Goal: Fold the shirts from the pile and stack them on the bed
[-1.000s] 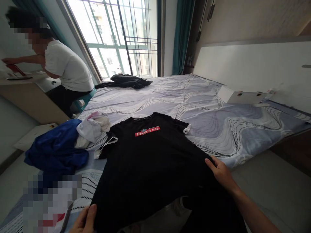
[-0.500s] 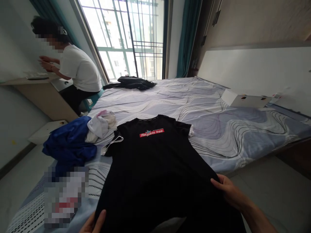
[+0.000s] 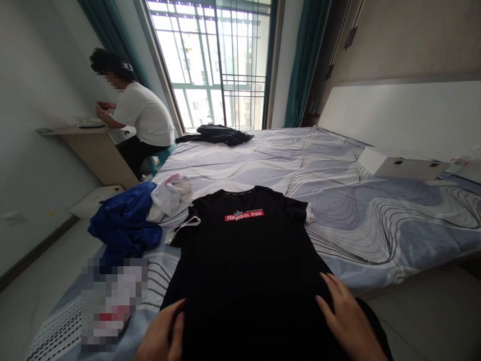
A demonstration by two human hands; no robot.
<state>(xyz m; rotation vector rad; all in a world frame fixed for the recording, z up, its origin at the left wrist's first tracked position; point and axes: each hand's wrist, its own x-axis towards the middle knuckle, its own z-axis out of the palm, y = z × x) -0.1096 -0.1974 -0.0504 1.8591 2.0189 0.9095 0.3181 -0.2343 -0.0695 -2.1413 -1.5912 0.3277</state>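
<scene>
A black T-shirt [image 3: 248, 260] lies spread on the bed, neckline away from me. Its chest carries a red label reading "Remain free", and its short sleeves end in white trim. At the shirt's left edge, my left hand [image 3: 161, 333] rests with thumb and forefinger a little apart. On the right side of the cloth lies my right hand [image 3: 347, 318], fingers stretched out and thumb apart, touching the fabric without gripping it. The shirt's lower hem is out of sight at the bottom of the view.
Left of the shirt are blue clothing [image 3: 126, 220], white clothing [image 3: 166, 197] and a blurred-out item [image 3: 114, 306]. Dark clothing [image 3: 218, 134] lies at the bed's far end. A white box [image 3: 402, 166] stands on the right. A person [image 3: 145, 115] sits at a desk [image 3: 93, 150].
My hands have let go of the shirt's side edges and moved inward onto the cloth. The shirt's lower part now lies flatter. The view has shifted slightly left and up.
</scene>
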